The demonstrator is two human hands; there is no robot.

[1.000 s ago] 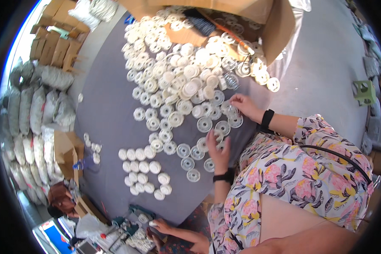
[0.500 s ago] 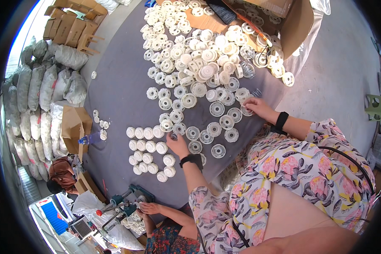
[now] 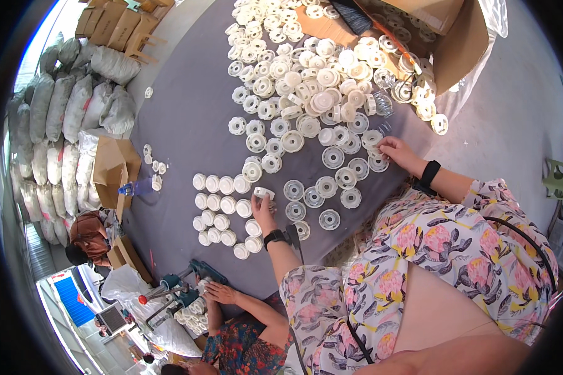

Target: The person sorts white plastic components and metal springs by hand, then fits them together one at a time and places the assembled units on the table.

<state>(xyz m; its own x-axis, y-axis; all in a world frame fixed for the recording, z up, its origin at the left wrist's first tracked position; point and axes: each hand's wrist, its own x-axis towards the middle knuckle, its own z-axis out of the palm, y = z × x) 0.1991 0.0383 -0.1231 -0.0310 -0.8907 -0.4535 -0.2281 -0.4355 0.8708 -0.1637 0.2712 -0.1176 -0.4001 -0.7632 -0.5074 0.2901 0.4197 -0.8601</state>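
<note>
My left hand [image 3: 264,215] has its fingers closed around a white round plastic part [image 3: 264,193], tipped on edge just above the table. Beside it on the left stand rows of white capped round parts [image 3: 228,205]. Out to the right, my right hand [image 3: 401,155] has its fingertips drawn together over the edge of a white ring-shaped part [image 3: 378,164]; whatever they pinch is too small to make out. Loose metal springs [image 3: 383,106] lie just beyond that hand. Several open white rings [image 3: 326,187] are spread between my two hands.
A large heap of white plastic parts [image 3: 319,78] covers the far table, with an open cardboard box [image 3: 460,56] behind it. At the left edge are a clear blue bottle [image 3: 137,187] and another box [image 3: 114,169]. A co-worker's hands [image 3: 222,292] are at a green hand press [image 3: 200,272].
My left hand has lifted a round part off the table and tilted it. My right hand stays near the same ring and springs. The whole view has shifted slightly.
</note>
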